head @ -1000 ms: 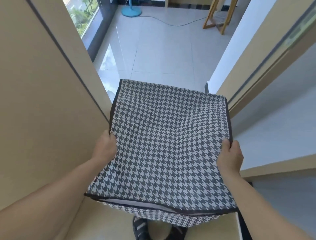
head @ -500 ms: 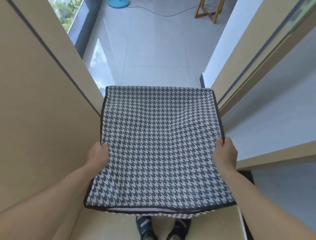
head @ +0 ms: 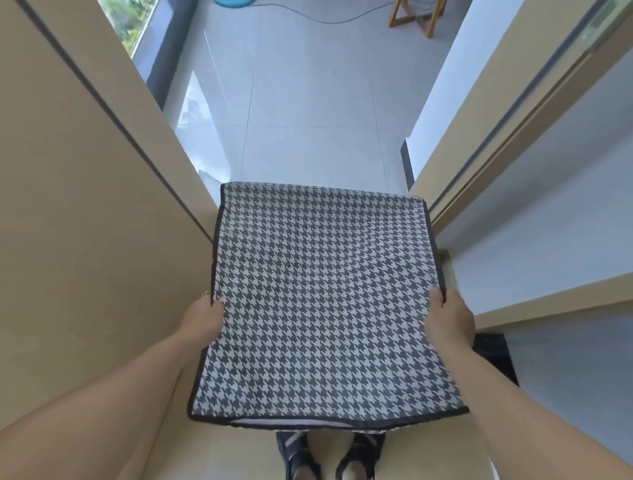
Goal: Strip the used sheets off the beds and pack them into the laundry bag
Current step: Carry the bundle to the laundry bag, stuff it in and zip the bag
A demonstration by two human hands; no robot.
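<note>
Both hands, left hand point(head: 202, 320) and right hand point(head: 450, 317), grip opposite edges of the flat houndstooth laundry bag point(head: 322, 301).

bag point(head: 322, 301): 1 | left grip point(head: 202, 320), right grip point(head: 450, 320): 2 | sandals point(head: 292, 447): 2 | wooden stand point(head: 416, 17): 1 | blue fan base point(head: 233, 2), probably: 1

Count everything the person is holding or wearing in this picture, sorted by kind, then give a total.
Bags: 1, the houndstooth laundry bag
Hands: 2, the left hand and the right hand, each gripping a side edge of the bag
Sandals: 2, the left sandal and the right sandal
Total: 5
</note>
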